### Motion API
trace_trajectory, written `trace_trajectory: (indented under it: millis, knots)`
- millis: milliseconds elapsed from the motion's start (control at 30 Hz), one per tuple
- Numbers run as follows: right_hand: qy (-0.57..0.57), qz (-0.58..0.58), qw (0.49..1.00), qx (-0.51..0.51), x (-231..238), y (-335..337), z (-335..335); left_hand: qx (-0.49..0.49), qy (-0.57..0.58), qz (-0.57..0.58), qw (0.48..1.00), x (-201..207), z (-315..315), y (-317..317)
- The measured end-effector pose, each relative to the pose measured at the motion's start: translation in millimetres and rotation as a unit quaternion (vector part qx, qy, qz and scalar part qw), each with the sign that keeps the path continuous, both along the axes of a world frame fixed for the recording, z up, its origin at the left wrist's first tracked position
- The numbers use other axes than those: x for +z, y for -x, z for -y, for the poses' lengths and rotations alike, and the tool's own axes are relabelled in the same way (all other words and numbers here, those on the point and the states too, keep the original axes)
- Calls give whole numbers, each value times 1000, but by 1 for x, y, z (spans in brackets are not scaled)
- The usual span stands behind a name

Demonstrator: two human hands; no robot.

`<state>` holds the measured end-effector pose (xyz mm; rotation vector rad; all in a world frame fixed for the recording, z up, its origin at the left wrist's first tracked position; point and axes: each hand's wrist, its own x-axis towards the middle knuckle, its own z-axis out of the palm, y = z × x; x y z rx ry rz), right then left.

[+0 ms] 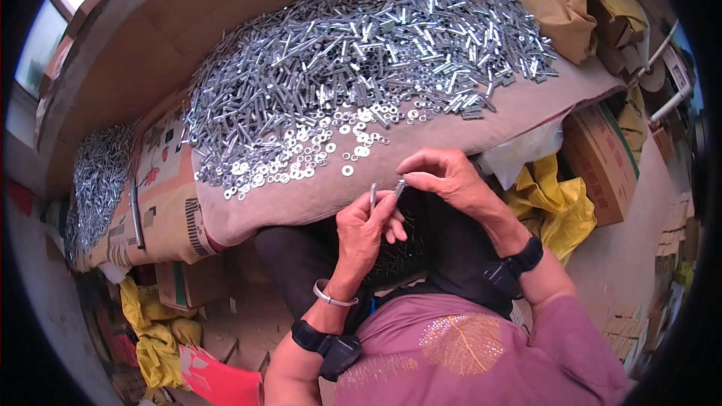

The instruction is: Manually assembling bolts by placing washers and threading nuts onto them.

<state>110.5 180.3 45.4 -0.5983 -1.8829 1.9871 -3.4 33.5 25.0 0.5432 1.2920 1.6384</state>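
Over my lap, at the front edge of the cloth-covered surface, my left hand (364, 227) is closed on small metal parts. A short silvery metal bolt (398, 187) sticks up from its thumb and fingers, and a second shiny metal piece (373, 194) stands by the index finger. My right hand (445, 179) is pinched at the upper end of that bolt; any nut or washer between its fingertips is too small to tell. Just beyond the hands lie loose flat washers (347, 171) and small nuts, in front of a big heap of metal rods and sleeves (361, 45).
A smaller heap of metal parts (98, 180) lies at the far left, beside a dark tube (136, 214). Yellow sacks (555, 199) and a cardboard box (599, 162) are on the right. Another yellow sack (150, 327) and a red sheet (218, 377) are lower left.
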Motion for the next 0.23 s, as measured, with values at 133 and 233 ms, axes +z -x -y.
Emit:
trace_trajectory:
  millis: [133, 233]
  knots:
    - [-51, 21, 998, -37, -1, 12, 10, 51, 15, -159, 986, 1, 4, -6]
    - [-175, 139, 972, -77, 2, 17, 15, 71, 25, -277, 958, -6, 7, -8]
